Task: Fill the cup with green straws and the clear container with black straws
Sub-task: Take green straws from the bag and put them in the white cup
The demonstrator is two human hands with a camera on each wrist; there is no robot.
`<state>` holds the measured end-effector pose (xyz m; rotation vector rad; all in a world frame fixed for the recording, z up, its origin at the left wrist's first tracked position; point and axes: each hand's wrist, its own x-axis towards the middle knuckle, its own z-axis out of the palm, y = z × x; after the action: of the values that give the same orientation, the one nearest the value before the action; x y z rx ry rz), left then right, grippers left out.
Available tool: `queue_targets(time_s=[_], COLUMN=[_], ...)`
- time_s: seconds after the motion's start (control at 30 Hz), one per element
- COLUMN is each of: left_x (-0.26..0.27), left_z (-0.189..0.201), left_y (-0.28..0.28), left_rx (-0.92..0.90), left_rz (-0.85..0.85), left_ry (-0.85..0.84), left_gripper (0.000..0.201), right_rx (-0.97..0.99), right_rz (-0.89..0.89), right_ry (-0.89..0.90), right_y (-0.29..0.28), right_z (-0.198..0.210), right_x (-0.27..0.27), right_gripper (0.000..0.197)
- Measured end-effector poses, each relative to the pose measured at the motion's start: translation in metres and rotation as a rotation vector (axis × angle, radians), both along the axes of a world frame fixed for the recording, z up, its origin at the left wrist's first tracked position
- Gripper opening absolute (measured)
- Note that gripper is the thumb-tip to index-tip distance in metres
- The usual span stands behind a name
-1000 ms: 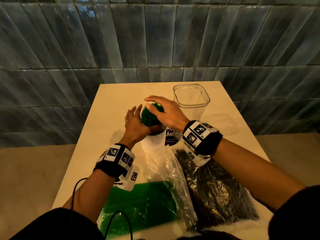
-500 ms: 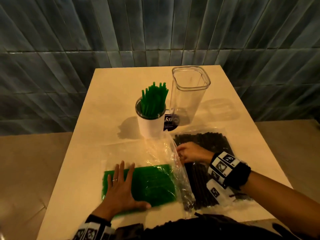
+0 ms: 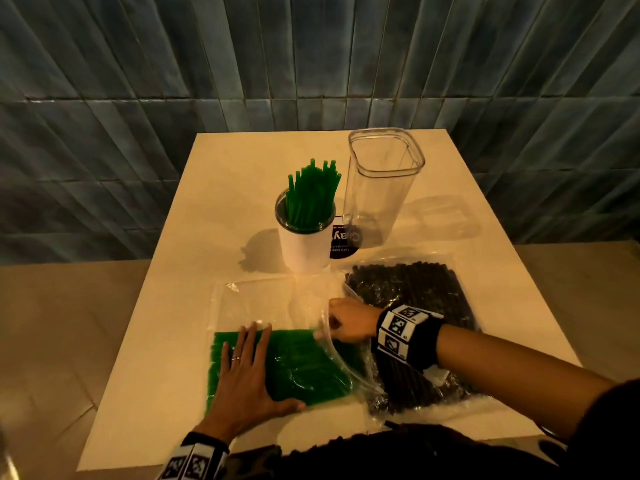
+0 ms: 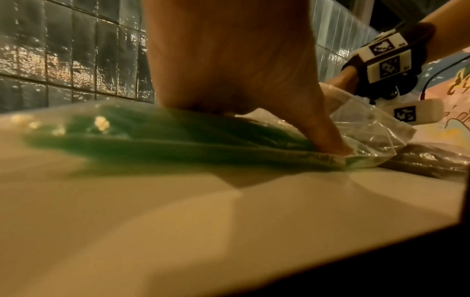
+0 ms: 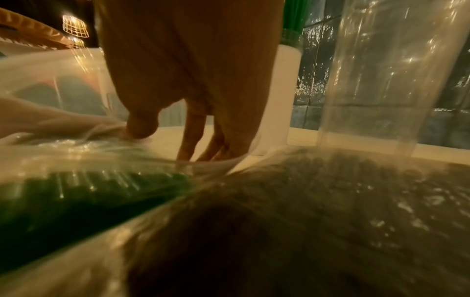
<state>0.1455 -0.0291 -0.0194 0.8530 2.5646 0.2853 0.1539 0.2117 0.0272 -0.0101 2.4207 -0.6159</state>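
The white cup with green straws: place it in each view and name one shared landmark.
Head: cup at table centre, left of the clear container.
Left wrist: not in view.
Right wrist: cup upper right, behind the right hand.
Shared landmark: bag of green straws.

Green-strawed cup (image 3: 304, 237) beside seemingly empty clear container (image 3: 381, 188)

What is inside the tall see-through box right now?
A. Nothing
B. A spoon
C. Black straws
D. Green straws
A: the clear container stands empty beside the cup, which holds the green straws; the black straws are still in their bag on the table.
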Motion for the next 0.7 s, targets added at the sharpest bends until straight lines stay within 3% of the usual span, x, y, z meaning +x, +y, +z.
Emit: queue_targets(time_s=[0.13,0.3,0.4,0.57,0.7], left_x=[0.0,0.0,-0.001,-0.002,-0.005], left_z=[-0.003,-0.003,-0.005,-0.002,0.002], left_y=[0.0,0.001,0.0,0.002,0.004], left_rx=[0.007,0.012,0.007,-0.019,-0.017], left_rz=[-0.001,0.002,-0.007,-0.031,-0.054], left_ry=[0.015,0.014,0.013,0.029,0.046], left_gripper=[0.143,0.144,0.144,0.146,0.145], right_rx=[-0.063,-0.091,-0.211,0.033,0.217], right_rz=[-0.032,-0.045,-0.157,0.022,0.183], right_ry=[-0.05,-0.085,-0.12,-0.028,0.045], right_y=[-0.003,0.002,0.0,-0.008,-0.014], right_z=[0.001,-0.005,-0.004,-0.003,-0.009], right_x=[0.001,0.001,0.004,-0.001,-0.002], right_gripper=[0.029,0.062,0.067,0.042,0.034])
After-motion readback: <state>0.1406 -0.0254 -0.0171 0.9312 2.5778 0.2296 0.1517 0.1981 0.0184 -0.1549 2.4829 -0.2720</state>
